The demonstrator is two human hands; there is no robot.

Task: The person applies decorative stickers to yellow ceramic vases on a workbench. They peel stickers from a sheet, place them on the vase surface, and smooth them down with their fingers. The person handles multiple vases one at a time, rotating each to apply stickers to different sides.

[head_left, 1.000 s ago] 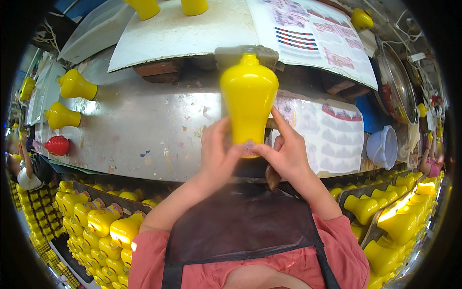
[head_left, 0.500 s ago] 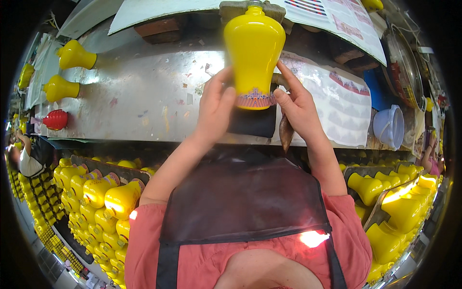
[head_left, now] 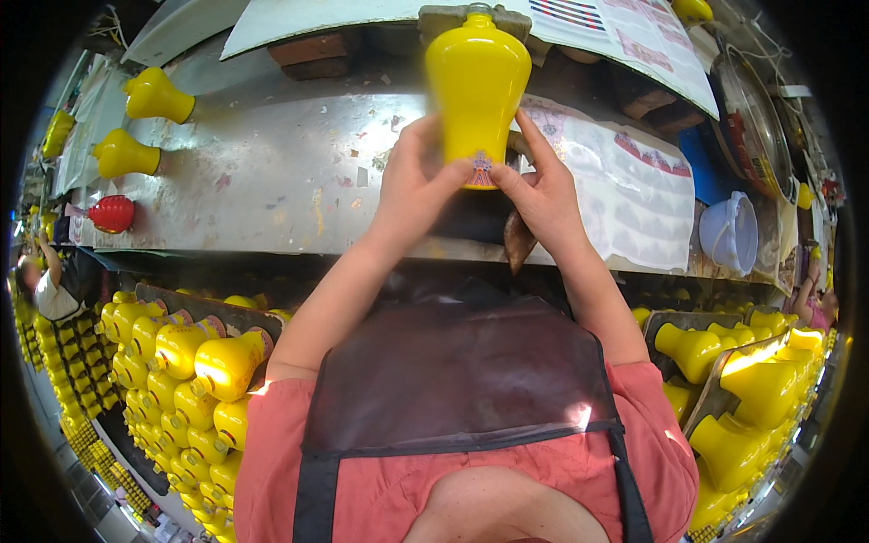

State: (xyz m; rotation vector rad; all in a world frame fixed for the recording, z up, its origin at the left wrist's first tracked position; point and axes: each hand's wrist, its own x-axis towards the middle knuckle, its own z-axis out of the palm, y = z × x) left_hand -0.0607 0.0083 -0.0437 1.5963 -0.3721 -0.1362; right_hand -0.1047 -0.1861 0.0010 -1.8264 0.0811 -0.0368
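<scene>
Yellow vase (head_left: 478, 86), upper centre of the frame | long axis runs up-down, neck (head_left: 478, 22) toward the top edge | I see left hand (head_left: 412, 181) and right hand (head_left: 549, 185) equally near, clamped on its lower end, thumbs (head_left: 506, 179) against the patterned band (head_left: 481, 166)

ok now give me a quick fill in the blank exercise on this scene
1. The left hand and right hand are both on a vase coloured ____.
2. The small ribbed object at the left of the table is coloured ____.
3. The pale bucket is to the ____ of both hands.

Missing words: yellow; red; right
</scene>
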